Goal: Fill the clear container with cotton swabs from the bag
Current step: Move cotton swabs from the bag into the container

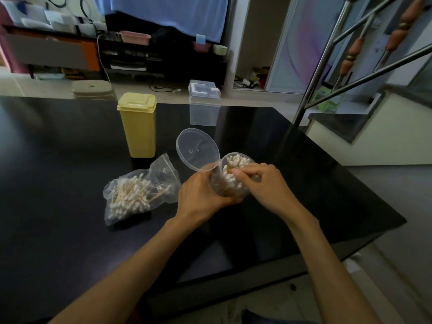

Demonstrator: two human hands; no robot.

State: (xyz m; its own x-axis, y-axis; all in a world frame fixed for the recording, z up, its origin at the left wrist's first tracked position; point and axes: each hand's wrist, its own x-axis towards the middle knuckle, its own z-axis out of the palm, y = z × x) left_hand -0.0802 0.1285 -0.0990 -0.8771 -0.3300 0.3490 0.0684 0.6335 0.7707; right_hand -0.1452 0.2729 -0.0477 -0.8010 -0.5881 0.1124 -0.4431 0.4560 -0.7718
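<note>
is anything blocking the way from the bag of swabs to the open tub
Nothing visible does. The bag lies on the dark table just left of the tub, which the left hand grips. Its hinged lid is swung open, and only the right hand sits at the mouth, on the swabs already inside.

readable text: none
yellow lidded box (pixel 138 124): plain, no label to be seen
clear container (pixel 230 183): no print visible
bag (pixel 138 192): no print visible
far clear box (pixel 204 102): no lettering legible
papers on the far left shelf (pixel 35 19): too blurred to read
</note>
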